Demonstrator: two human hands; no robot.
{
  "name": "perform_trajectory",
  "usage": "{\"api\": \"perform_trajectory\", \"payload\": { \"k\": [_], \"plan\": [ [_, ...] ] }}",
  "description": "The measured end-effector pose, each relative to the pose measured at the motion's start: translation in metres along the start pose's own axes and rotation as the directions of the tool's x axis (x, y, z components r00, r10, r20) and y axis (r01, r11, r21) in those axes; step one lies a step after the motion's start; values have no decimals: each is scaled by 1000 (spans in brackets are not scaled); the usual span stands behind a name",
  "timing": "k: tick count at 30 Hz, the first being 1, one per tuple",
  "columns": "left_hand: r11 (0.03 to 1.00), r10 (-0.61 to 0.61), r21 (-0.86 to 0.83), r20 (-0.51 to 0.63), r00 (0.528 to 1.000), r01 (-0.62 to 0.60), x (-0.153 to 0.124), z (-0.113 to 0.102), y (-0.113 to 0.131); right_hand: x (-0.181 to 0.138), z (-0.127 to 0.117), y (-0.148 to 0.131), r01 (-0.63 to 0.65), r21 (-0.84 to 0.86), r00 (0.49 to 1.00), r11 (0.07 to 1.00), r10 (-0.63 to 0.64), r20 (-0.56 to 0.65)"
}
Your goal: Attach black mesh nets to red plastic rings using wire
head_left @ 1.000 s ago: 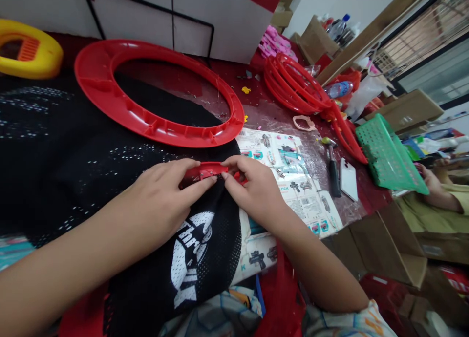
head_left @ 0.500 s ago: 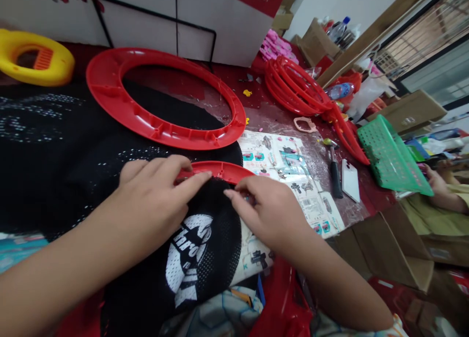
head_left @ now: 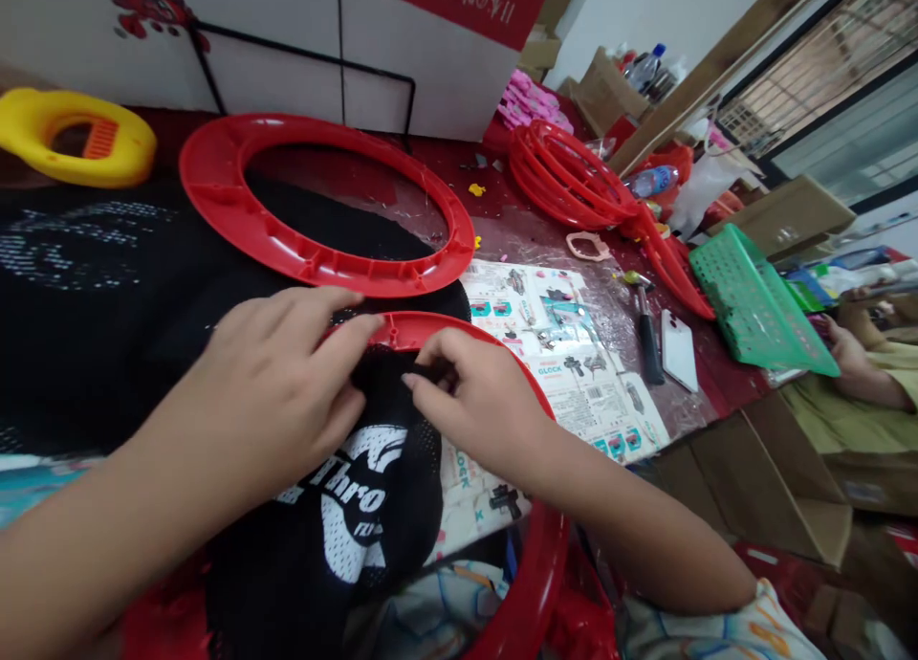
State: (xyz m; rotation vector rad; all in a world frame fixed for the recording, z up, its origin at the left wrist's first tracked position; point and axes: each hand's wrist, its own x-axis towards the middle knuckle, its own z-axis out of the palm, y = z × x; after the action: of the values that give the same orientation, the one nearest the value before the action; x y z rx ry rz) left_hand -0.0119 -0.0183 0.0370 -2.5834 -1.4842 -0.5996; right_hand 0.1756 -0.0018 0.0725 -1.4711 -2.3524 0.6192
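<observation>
A black mesh cloth (head_left: 416, 517) with white printed lettering hangs over a red plastic ring (head_left: 535, 564), whose far rim shows between my hands. My left hand (head_left: 279, 373) is closed over the ring's far left rim, where the cloth meets it; some fingertips are hidden. With thumb and fingers pinched, my right hand (head_left: 480, 387) grips the cloth's edge just inside the far rim. Beyond them, a second red ring (head_left: 322, 258), its ribbed side up, rests on more black mesh cloth (head_left: 78, 325).
A yellow plastic handle piece (head_left: 107, 163) lies at far left. Right of my hands are printed card sheets (head_left: 566, 373), a hammer (head_left: 649, 340), a white phone (head_left: 678, 352), stacked red rings (head_left: 566, 182) and a green basket (head_left: 753, 297). Another person's hand (head_left: 853, 359) shows at far right.
My right hand has moved left along the rim, and the printed cloth has shifted left with it. More of the red ring shows on the right. The camera view has tilted slightly.
</observation>
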Motion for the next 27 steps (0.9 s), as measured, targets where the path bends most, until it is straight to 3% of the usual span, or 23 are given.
{"api": "perform_trajectory", "payload": {
  "k": [2,4,7,9,13,20,27],
  "plan": [
    [982,41,-183,-50,998,-49,1,8,2,1,-1,5,20,92,999,996,-15,-52],
    [958,30,-285,-16,999,-33,2,15,3,3,-2,12,133,82,990,988,-127,-68],
    [956,-1,-294,23,1000,8,2,22,5,6,-1,23,309,-33,948,951,-310,-74],
    [956,-1,-293,15,1000,5,2,23,5,6,0,28,349,-103,931,931,-358,-79],
    [958,22,-286,7,1000,-19,2,23,4,6,1,31,309,-227,932,924,-341,-120],
    [959,45,-279,-25,999,-50,0,25,3,9,7,31,280,-293,918,914,-344,-195],
    [949,59,-307,-40,997,-69,-1,29,2,10,11,33,232,-345,936,910,-305,-175]
  ]
}}
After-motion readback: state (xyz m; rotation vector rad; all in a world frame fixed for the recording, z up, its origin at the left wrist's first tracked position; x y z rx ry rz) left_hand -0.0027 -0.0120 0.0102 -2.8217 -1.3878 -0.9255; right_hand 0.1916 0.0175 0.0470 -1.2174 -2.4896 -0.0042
